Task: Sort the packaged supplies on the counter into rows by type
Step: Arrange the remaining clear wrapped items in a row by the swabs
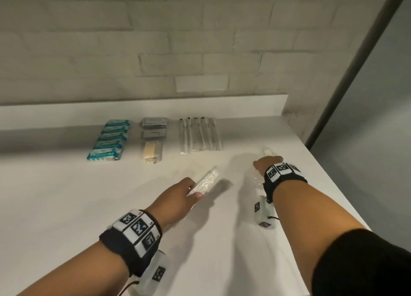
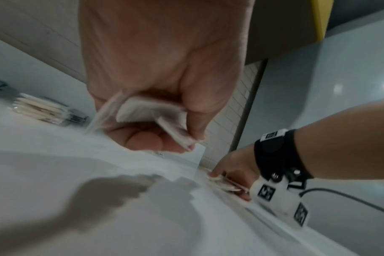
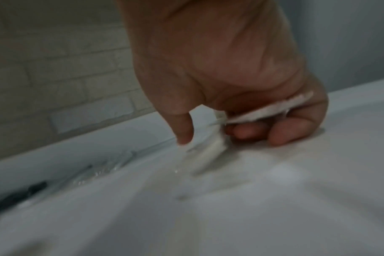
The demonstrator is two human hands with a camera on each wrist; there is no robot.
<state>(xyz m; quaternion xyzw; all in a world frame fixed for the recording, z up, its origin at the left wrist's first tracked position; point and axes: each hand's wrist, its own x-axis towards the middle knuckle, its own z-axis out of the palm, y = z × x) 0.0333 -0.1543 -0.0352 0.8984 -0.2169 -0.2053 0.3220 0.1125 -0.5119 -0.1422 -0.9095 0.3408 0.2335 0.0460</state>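
Clear packet [image 1: 205,182] pinched in left hand [image 1: 178,198] grip.

A white brick wall [image 1: 155,40] rises behind; a grey panel [image 1: 378,84] stands right.

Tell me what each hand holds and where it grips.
Left hand pinches a clear plastic packet of white pads by its near end. Right hand curls round a similar white packet; where exactly is unclear.

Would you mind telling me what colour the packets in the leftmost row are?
The packets are teal blue with white; the head view shows them best.
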